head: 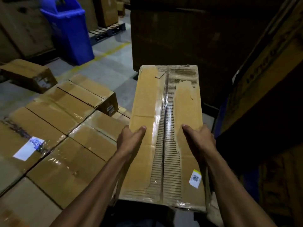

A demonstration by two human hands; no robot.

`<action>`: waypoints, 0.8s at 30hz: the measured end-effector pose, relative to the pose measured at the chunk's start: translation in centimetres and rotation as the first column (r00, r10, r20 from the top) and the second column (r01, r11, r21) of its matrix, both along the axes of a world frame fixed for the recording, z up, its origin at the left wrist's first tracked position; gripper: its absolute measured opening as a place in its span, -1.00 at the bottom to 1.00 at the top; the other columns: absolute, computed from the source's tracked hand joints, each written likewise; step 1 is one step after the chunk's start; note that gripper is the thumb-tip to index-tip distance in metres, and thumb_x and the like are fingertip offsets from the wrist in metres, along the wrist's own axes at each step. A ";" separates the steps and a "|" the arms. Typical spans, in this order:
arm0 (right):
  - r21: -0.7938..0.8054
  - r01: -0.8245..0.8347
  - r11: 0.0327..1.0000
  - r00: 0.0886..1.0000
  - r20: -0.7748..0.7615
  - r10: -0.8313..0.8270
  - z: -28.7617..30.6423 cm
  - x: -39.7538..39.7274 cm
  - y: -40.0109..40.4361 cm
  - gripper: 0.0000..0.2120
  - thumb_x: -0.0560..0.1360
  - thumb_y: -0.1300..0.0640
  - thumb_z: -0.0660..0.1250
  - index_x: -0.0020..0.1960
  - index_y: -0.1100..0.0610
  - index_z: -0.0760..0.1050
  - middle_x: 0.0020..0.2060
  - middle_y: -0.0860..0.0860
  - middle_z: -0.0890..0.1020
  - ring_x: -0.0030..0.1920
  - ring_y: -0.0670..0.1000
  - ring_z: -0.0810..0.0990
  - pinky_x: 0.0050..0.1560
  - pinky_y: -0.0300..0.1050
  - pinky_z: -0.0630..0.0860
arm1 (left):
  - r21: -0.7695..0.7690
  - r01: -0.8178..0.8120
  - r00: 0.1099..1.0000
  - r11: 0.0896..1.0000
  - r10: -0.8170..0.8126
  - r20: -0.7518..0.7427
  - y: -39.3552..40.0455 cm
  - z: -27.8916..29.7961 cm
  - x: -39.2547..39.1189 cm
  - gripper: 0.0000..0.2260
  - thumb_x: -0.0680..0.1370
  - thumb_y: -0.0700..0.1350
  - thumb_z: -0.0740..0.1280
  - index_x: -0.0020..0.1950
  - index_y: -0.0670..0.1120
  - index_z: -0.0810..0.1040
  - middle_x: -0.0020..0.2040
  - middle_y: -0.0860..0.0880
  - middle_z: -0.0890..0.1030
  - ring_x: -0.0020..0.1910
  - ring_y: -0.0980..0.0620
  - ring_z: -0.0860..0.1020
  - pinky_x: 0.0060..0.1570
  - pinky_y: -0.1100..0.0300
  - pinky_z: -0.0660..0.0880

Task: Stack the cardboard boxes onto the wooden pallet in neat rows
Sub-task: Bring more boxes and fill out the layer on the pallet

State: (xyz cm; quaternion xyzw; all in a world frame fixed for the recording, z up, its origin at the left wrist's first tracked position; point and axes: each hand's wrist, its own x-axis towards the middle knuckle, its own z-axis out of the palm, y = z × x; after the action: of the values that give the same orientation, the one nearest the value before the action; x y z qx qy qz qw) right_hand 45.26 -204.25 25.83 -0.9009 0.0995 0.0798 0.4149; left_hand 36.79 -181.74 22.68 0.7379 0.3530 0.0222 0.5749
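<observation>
Both hands gripping long cardboard box (147, 99), left hand (129, 140), right hand (200, 139)

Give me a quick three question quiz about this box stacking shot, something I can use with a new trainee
1. True or false: both hands hold the same box.
2. Which side of the person do the stacked boxes lie on: A left, B right, C behind?
3. Fill in: the bin standing past the stack is ____ in colour.

Key:
1. True; the left hand and right hand grip its two long sides, thumbs on top.
2. A
3. blue
</observation>
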 end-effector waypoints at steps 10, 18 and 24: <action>0.060 -0.128 0.990 0.984 -0.120 0.135 -1.0 19.2 6.5 -0.17 0.11 -0.49 0.35 0.20 0.00 0.50 0.03 0.01 0.67 -0.01 0.11 0.65 0.07 0.12 0.62 | 0.076 -0.137 0.986 0.988 0.144 -0.089 5.0 -1.2 15.9 -0.53 0.43 0.24 0.41 0.21 0.00 0.47 0.07 -0.03 0.63 0.02 -0.12 0.60 0.11 -0.06 0.57; 0.042 -0.360 0.932 0.911 -0.198 0.361 -2.6 31.6 11.8 -0.16 0.10 -0.50 0.36 0.25 -0.07 0.42 0.05 0.02 0.63 0.00 0.13 0.64 0.06 0.17 0.62 | 0.077 -0.310 0.941 0.948 0.317 -0.117 6.6 -3.3 23.2 -0.42 0.47 0.22 0.39 0.42 0.09 0.30 0.14 -0.01 0.59 0.05 -0.12 0.59 0.15 -0.08 0.55; -0.089 -0.589 0.803 0.798 -0.224 0.560 -5.8 40.6 16.3 -0.32 0.22 -0.46 0.38 0.11 -0.01 0.39 0.05 0.05 0.61 0.04 0.19 0.61 0.09 0.20 0.59 | 0.077 -0.502 0.848 0.861 0.508 -0.152 5.7 -6.1 28.4 -0.34 0.48 0.23 0.40 0.49 0.17 0.20 0.17 0.01 0.59 0.08 -0.15 0.59 0.13 -0.05 0.55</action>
State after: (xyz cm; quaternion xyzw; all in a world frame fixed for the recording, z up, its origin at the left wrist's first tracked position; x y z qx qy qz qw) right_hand 85.90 -187.92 20.08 -0.9060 -0.1349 0.2783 0.2891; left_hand 65.14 -176.05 16.59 0.6281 0.5810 0.1168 0.5043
